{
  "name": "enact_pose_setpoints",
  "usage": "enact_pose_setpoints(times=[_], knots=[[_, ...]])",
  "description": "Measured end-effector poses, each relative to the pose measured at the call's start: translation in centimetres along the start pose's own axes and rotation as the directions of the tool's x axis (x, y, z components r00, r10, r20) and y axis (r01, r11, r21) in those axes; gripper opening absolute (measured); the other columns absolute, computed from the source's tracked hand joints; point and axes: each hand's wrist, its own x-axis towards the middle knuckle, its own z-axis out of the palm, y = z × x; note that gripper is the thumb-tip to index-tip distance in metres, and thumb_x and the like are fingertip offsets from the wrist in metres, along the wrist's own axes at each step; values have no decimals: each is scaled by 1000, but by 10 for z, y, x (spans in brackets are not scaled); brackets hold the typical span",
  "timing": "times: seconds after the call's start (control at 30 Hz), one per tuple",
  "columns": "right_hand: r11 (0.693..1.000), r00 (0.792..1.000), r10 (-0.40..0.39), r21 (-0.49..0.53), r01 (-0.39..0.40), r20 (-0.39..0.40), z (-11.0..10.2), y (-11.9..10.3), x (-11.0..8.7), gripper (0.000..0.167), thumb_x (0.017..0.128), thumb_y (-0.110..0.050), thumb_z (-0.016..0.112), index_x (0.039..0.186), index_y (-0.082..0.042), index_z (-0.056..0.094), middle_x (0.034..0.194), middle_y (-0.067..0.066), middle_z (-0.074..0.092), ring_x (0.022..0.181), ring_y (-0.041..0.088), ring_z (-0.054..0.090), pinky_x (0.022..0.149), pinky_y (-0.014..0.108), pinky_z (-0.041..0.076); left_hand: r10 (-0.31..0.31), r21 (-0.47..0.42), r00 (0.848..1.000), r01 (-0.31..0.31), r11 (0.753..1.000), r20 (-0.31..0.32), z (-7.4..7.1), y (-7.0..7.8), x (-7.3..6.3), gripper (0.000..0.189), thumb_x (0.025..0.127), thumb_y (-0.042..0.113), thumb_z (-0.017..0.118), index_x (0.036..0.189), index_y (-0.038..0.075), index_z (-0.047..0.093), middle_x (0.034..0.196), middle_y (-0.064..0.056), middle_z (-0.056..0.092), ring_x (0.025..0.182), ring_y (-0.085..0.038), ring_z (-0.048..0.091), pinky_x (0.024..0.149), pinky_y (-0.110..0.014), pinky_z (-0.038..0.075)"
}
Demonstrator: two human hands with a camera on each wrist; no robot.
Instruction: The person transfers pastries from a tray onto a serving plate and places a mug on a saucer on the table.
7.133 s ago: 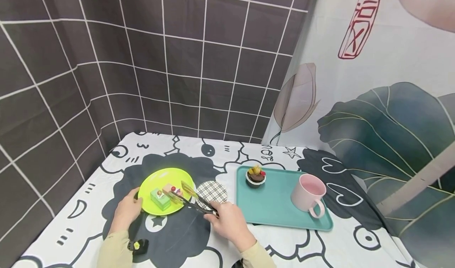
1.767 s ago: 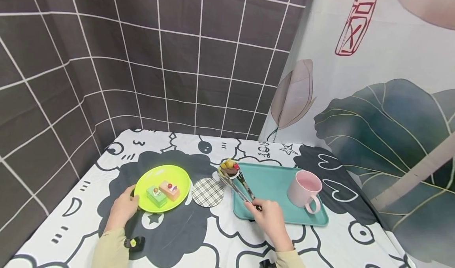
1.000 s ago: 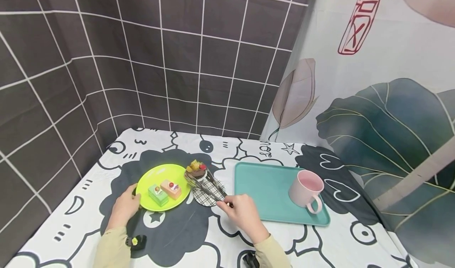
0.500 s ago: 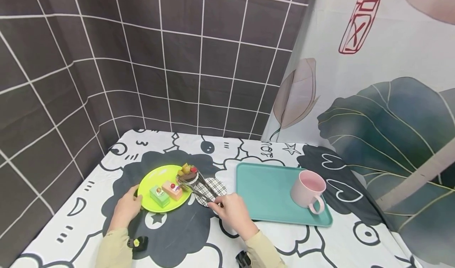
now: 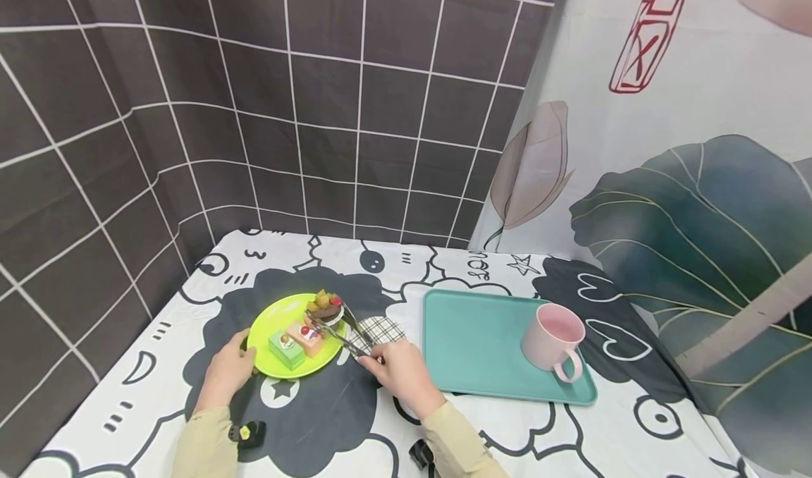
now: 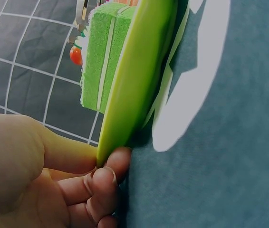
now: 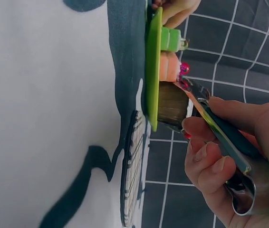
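My left hand (image 5: 225,371) pinches the near-left rim of a lime-green plate (image 5: 269,317), thumb above and fingers beneath in the left wrist view. On the plate are a green cake slice (image 5: 287,350) and, beside it, a pink cake slice (image 5: 305,337). My right hand (image 5: 404,371) grips metal tongs (image 7: 222,137), whose tips are around a chocolate cupcake (image 5: 327,313) topped with yellow fruit and a red berry. In the right wrist view the cupcake (image 7: 171,105) is at the plate's right side, its base seemingly against the surface. The tongs' tips are partly hidden there.
A round checked coaster (image 5: 385,330) lies right of the plate, partly under the tongs. Farther right, a teal tray (image 5: 472,351) bears a pink mug (image 5: 547,340). The patterned tablecloth (image 5: 330,429) is bounded by a gridded curtain (image 5: 323,146) behind.
The cupcake, first on the teal tray, has been gripped in the tongs and carried left onto the plate. Earlier the tongs were at the pink cake slice. My left hand stays at the rim.
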Motion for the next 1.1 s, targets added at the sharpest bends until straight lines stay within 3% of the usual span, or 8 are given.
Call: enact_pose_setpoints(times=[0.13, 0.3, 0.6, 0.73, 0.9, 1.0, 1.1], knots=[[1000, 1000, 3, 13, -3, -1, 3, 0, 3, 31, 86, -30, 72, 58, -16, 67, 44, -7, 51, 43, -4, 31, 47, 12, 22, 2, -1, 1000, -2, 1000, -2, 0, 0, -1, 54, 100, 15, 34, 146, -11, 23, 84, -15, 59, 75, -21, 57, 69, -36, 44], [995, 998, 50, 81, -53, 42, 4, 0, 5, 26, 87, -30, 71, 66, -14, 71, 49, -7, 55, 45, -5, 33, 47, 12, 26, 2, 4, 1000, -2, 1000, -4, 2, 1, -1, 54, 99, 14, 34, 146, -10, 24, 82, -13, 59, 74, -21, 57, 73, -40, 44], [983, 990, 96, 148, -110, 101, 3, 2, 8, 43, 98, -23, 55, 58, -7, 55, 51, -9, 31, 48, 4, 29, 51, 20, 28, -10, 2, 1000, 10, 1000, -3, 1, 0, 1, 54, 100, 15, 34, 147, -10, 23, 83, -14, 59, 75, -21, 58, 75, -42, 43], [966, 986, 112, 219, -136, 122, 0, 4, 9, 40, 96, -22, 58, 60, -5, 63, 49, -10, 32, 46, 2, 29, 50, 18, 28, -9, 7, 1000, 9, 1000, -5, 0, 1, 1, 54, 99, 15, 34, 147, -10, 23, 81, -13, 59, 75, -21, 58, 77, -43, 43], [940, 977, 149, 286, -188, 153, -7, 6, 9, 31, 94, -27, 62, 71, -10, 75, 50, -6, 51, 44, 0, 34, 48, 17, 32, -9, 5, 1000, 9, 1000, -7, 0, 2, 0, 54, 99, 15, 34, 147, -10, 23, 80, -12, 59, 74, -21, 57, 76, -42, 43], [932, 971, 170, 294, -214, 170, -9, 7, 10, 25, 93, -30, 63, 84, -12, 79, 66, 0, 69, 49, -1, 42, 52, 17, 38, 1, 8, 1000, -1, 1000, -9, 0, 1, 0, 54, 100, 15, 34, 147, -10, 24, 79, -11, 59, 72, -20, 57, 74, -40, 43], [927, 966, 185, 295, -232, 179, -9, 8, 10, 24, 91, -31, 65, 91, -12, 80, 80, 4, 75, 54, -1, 47, 55, 18, 41, 10, 7, 1000, -10, 1000, -9, 1, -1, 0, 54, 100, 14, 34, 146, -10, 24, 78, -11, 59, 71, -19, 56, 70, -36, 43]])
